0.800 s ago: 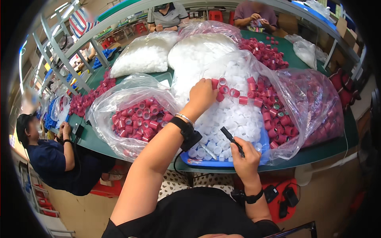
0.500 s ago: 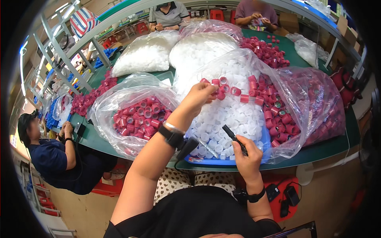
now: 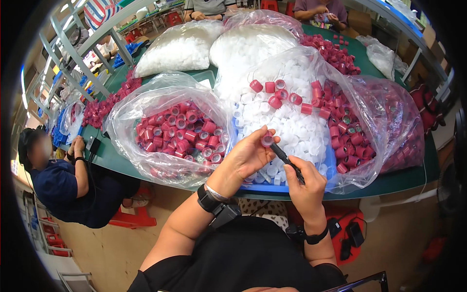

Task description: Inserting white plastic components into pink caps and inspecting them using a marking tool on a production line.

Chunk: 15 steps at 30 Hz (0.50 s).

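Between the fingertips of my left hand [image 3: 251, 155] is a small dark-red cap [image 3: 267, 140], its round opening turned toward me. My right hand [image 3: 307, 182] grips a black pen-shaped tool [image 3: 284, 158], whose tip meets the cap or lies just beside it; I cannot tell which. Both hands hover over the near end of a blue tray [image 3: 331, 170] heaped with white plastic caps [image 3: 296, 134]. Several red caps [image 3: 275, 101] lie on top of the white ones, beyond my hands.
Left of the tray stands an open clear bag [image 3: 127, 109] of red caps. Another bag of red caps [image 3: 396, 131] is at the right. Full bags of white pieces [image 3: 177, 51] fill the back of the green table [image 3: 408, 182]. A person [image 3: 63, 185] sits at the left.
My left hand has drawn back toward me from the red caps on the heap, bringing one cap to the black tool. My right hand has shifted only slightly.
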{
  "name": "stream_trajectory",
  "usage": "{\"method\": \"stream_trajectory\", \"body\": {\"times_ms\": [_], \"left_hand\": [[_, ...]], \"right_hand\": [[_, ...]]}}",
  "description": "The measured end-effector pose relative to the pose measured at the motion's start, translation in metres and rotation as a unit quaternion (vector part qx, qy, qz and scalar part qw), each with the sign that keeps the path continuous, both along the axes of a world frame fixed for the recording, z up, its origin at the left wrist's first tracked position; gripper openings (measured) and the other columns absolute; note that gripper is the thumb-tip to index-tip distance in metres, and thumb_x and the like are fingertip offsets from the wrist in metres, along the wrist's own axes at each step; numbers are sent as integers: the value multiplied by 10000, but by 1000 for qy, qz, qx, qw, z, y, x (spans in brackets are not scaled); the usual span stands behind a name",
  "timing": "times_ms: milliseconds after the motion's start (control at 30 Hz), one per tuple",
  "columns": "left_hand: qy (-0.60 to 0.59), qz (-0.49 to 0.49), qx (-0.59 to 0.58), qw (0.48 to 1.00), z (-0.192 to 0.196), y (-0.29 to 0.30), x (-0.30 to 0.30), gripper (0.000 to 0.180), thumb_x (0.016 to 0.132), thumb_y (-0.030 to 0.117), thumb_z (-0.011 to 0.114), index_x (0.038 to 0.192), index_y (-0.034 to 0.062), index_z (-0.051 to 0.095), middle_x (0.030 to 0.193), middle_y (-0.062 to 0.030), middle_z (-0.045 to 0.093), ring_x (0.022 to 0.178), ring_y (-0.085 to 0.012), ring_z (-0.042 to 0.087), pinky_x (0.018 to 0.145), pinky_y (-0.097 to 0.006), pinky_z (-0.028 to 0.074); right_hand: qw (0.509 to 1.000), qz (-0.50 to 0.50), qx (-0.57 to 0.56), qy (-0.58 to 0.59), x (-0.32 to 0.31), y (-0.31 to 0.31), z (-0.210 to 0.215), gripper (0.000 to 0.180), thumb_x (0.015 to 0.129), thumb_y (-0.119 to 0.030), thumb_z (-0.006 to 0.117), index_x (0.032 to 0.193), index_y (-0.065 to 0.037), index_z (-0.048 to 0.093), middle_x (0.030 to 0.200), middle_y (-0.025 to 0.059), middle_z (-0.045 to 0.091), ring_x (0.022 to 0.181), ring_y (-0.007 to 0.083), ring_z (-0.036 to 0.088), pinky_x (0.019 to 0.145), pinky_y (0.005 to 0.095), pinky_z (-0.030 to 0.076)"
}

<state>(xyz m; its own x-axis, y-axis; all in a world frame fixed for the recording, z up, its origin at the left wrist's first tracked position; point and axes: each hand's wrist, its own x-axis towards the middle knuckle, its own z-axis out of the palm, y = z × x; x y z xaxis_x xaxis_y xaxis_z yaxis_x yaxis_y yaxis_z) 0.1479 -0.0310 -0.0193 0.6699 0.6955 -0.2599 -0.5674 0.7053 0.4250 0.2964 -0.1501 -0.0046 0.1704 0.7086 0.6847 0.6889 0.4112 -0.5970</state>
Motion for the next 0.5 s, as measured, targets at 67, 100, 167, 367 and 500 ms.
{"method": "stream_trajectory", "body": {"times_ms": [67, 100, 167, 367, 500], "left_hand": [[4, -9, 3, 1000, -2, 0, 0, 279, 963, 273, 583, 1091, 26, 562, 998, -104, 620, 901, -194, 611, 757, -298, 504], [9, -19, 8, 1000, -3, 0, 0, 276, 964, 281, 585, 1085, 34, 566, 994, -100, 621, 922, -201, 612, 783, -305, 507], [20, -10, -5, 1000, 0, -3, 3, 275, 965, 284, 583, 1082, 36, 566, 993, -98, 623, 923, -206, 611, 809, -315, 505], [20, -6, -13, 1000, -1, -7, 3, 274, 968, 287, 575, 1086, 40, 576, 989, -88, 624, 928, -218, 611, 863, -338, 491], [44, 6, 20, 999, -1, -10, 4, 272, 981, 282, 546, 1101, 42, 582, 987, -79, 625, 942, -216, 614, 877, -338, 485]], "right_hand": [[1000, 5, 1, -28, -1, 1, 1, 180, 810, -63, 728, 973, -28, 659, 724, 102, 642, 553, 262, 618, 485, 334, 462], [1000, 5, 0, -28, -2, 1, 1, 180, 810, -63, 728, 973, -28, 659, 724, 102, 642, 553, 262, 618, 485, 334, 462], [999, 15, -1, -33, -4, 2, 2, 169, 814, -81, 728, 964, -37, 662, 720, 97, 642, 545, 264, 618, 477, 337, 459], [999, -27, -14, -37, -5, 9, 0, 147, 827, -97, 716, 955, -44, 666, 734, 106, 651, 558, 277, 624, 481, 346, 463], [999, -29, -31, -34, -7, 9, -1, 145, 833, -99, 710, 961, -45, 667, 745, 109, 656, 564, 283, 627, 486, 351, 467]]}}
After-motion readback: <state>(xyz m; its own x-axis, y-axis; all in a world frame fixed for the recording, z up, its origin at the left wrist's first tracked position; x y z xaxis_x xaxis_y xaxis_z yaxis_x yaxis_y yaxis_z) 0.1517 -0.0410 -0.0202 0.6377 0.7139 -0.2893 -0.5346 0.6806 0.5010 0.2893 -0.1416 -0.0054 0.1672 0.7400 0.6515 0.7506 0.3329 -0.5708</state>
